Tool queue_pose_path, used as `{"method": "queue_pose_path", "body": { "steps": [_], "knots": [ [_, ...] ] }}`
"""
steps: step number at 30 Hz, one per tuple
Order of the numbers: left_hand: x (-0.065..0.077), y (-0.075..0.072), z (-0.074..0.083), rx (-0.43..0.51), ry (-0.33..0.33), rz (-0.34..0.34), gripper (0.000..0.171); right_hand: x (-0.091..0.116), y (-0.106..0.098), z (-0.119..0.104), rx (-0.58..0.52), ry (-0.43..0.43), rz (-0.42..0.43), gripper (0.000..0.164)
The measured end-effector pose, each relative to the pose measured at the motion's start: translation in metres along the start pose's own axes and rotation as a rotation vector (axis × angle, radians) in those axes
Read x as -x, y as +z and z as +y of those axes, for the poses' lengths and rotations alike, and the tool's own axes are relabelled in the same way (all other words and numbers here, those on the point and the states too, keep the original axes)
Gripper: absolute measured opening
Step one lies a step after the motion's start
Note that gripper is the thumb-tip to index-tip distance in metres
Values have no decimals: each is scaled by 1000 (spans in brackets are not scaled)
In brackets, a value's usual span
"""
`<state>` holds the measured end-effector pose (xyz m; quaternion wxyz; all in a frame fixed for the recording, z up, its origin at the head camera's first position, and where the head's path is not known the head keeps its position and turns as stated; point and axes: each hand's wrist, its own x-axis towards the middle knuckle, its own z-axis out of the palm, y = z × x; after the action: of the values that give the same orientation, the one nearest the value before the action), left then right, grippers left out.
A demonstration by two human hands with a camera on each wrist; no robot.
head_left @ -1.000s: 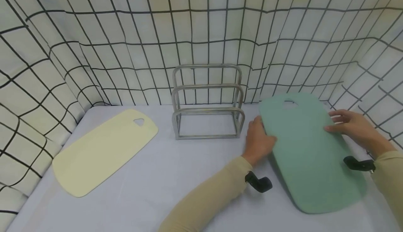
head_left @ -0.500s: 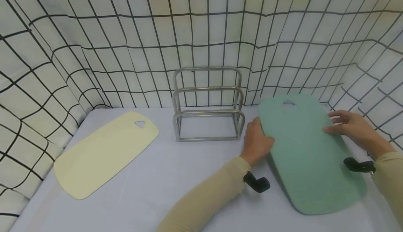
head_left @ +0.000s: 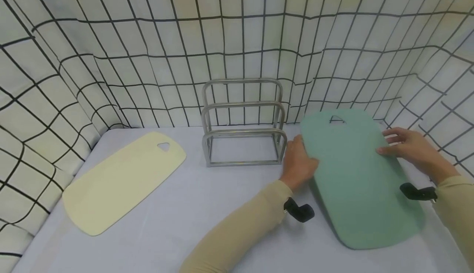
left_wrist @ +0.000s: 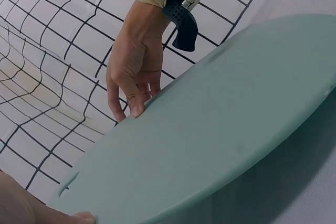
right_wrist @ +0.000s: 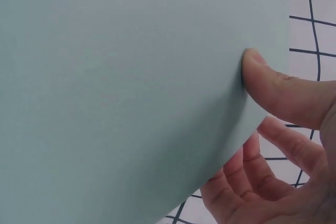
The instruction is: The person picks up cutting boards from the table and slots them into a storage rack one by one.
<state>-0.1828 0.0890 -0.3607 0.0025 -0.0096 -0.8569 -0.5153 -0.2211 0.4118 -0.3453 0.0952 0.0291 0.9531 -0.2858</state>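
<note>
A green cutting board (head_left: 359, 178) with a small handle hole at its far end is raised at a tilt over the right side of the table. My left hand (head_left: 299, 162) grips its left edge, thumb on top and the other fingers hidden beneath. On the opposite edge my right hand (head_left: 416, 149) pinches the board; the right wrist view shows the thumb (right_wrist: 275, 85) on the upper face and the fingers behind the edge. A metal rack (head_left: 244, 133) with three upright loops stands just left of my left hand. Farther left, a pale yellow cutting board (head_left: 124, 182) lies flat.
White cloth (head_left: 166, 232) covers the table. Black-gridded white fabric (head_left: 155, 34) rises behind the rack and along both sides. The right-hand fabric is close to my right hand.
The green cutting board and both hands have shifted slightly left, toward the rack. The rack and the yellow board stay where they were; the head view has tipped a little.
</note>
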Motion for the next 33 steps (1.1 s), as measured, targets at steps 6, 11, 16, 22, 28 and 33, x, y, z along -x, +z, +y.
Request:
{"method": "queue_pose_path", "body": {
  "steps": [6,11,16,22,28,33],
  "knots": [
    [-1,-1,-2,45,26,-1,66,0,1,-1,5,-3,13,99],
    [0,-1,-1,61,24,-9,69,1,0,-2,4,3,15,100],
    [0,-2,1,65,24,-7,70,2,-1,0,-6,26,20,104],
    [0,-1,4,61,10,-3,74,0,-1,-1,-23,60,59,110],
    [0,0,9,47,-2,3,76,4,-2,-2,-27,53,90,104],
    [1,0,11,53,-9,-7,78,9,-2,-4,-18,40,113,97]
  ]
}}
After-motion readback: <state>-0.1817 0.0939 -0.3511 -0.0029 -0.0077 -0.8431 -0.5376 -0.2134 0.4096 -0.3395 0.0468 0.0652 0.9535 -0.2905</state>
